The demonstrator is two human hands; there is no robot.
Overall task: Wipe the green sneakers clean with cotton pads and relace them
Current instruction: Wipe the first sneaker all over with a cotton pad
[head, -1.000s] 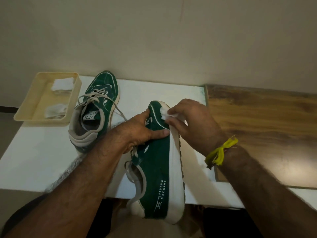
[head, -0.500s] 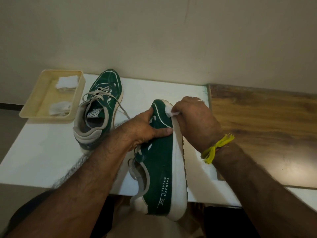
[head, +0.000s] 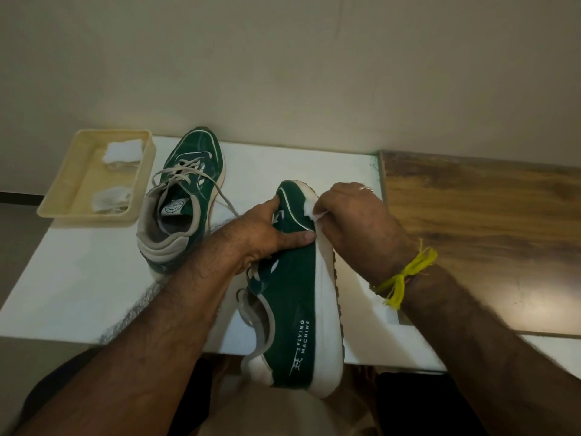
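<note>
**Wiping the toe rim, shoe one; lacing not yet reached**

You've got the green suede sneaker with the white rubber sole (head: 295, 297) tipped on its side over the near edge of the white table (head: 78, 278), toe pointing away from you. Your left hand (head: 267, 234) grips the upper near the toe, thumb laid flat along the side w/ the fingers curled over the top. Your right hand (head: 355, 221) pinches a small white cotton pad (head: 309, 210) in curled fingers and presses it on the white sole rim at the toe.

Progress, judging by how things lie: you're mid-wipe on this shoe. The sole strip toward the heel looks fairly white, but I can't tell if it's been wiped. Its laces look loose at the tongue; hard to see behind your hand.

The second green sneaker (head: 185, 196) stands upright at the back left, laces threaded but untied and trailing. No way to tell whether it's clean.

The beige plastic tray (head: 63, 196) just left of it holds two more pads, the nearer one greyish, prob used.

Left to do: finish wiping, then relace both.
</note>
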